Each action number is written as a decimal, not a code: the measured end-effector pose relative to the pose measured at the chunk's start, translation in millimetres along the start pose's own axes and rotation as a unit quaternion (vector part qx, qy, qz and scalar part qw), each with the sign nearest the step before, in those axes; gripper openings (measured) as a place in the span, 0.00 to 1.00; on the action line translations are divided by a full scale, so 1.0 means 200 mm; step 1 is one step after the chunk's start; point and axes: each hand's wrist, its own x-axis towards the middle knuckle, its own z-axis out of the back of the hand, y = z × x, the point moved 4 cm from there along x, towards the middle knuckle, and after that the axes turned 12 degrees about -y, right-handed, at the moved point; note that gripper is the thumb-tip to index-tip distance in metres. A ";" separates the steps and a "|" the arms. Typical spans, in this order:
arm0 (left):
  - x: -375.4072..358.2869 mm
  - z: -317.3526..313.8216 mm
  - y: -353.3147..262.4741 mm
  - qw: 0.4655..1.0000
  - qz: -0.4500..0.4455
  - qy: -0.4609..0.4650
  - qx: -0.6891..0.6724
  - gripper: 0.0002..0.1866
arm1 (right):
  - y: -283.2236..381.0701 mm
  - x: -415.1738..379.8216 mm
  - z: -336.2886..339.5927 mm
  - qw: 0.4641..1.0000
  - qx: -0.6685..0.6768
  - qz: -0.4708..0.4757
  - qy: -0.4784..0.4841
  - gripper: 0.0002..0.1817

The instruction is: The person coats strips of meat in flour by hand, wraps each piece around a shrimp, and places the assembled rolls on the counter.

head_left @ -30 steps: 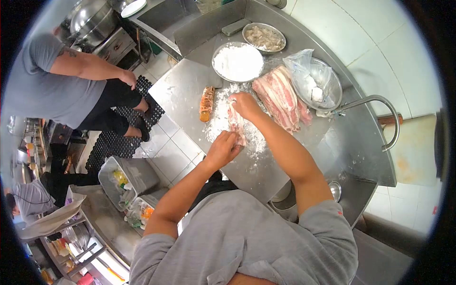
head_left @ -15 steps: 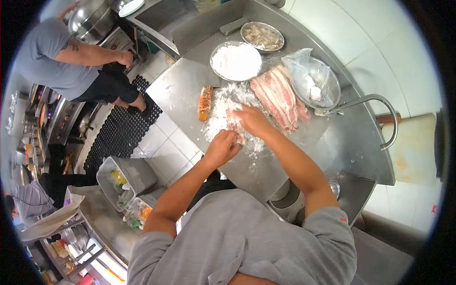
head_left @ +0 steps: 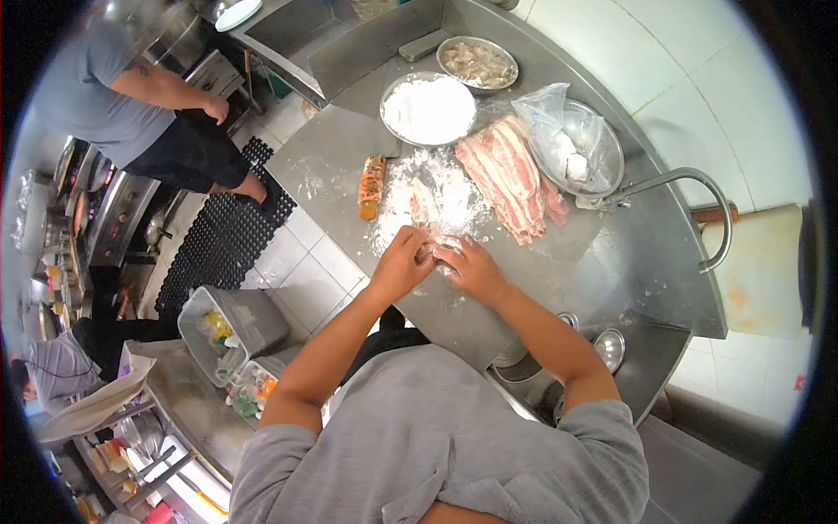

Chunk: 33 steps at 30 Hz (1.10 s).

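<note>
A floured bacon strip lies lengthwise on the steel table. My left hand is closed at its near end, thumb and fingers pinched. My right hand is closed on the same end, fingertips almost meeting the left ones. Whatever is folded inside that end is hidden by my fingers. Loose flour is spread around and under the strip. Left of it rests an orange-brown roll. On the right is a stack of raw bacon strips, apart from my hands.
Behind the flour stand a bowl of flour and a bowl of pale, wet pieces. A plastic bag sits in a metal bowl near the tap. Bins stand at left; another person stands beyond the floor mat.
My right hand has moved from the middle of the bacon strip down to its near end, beside my left hand. The other person's arm has shifted slightly.
</note>
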 end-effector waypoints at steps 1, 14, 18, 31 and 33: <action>0.00 0.00 0.01 1.000 0.002 -0.007 -0.004 0.19 | -0.01 0.01 -0.01 1.000 -0.008 0.007 -0.005 0.31; 0.05 0.10 -0.03 0.976 -0.144 -0.042 0.155 0.21 | -0.11 0.23 0.01 0.985 0.117 -0.103 0.079 0.23; 0.05 0.09 -0.06 0.953 -0.251 0.016 0.170 0.26 | -0.19 0.30 -0.03 0.970 0.160 -0.151 0.100 0.20; 0.10 0.01 0.00 0.967 -0.216 0.014 0.130 0.26 | -0.08 0.19 0.00 0.995 0.018 -0.094 -0.010 0.30; 0.12 0.01 0.00 0.971 -0.205 0.005 0.125 0.22 | -0.07 0.17 0.00 0.999 -0.003 -0.046 -0.025 0.32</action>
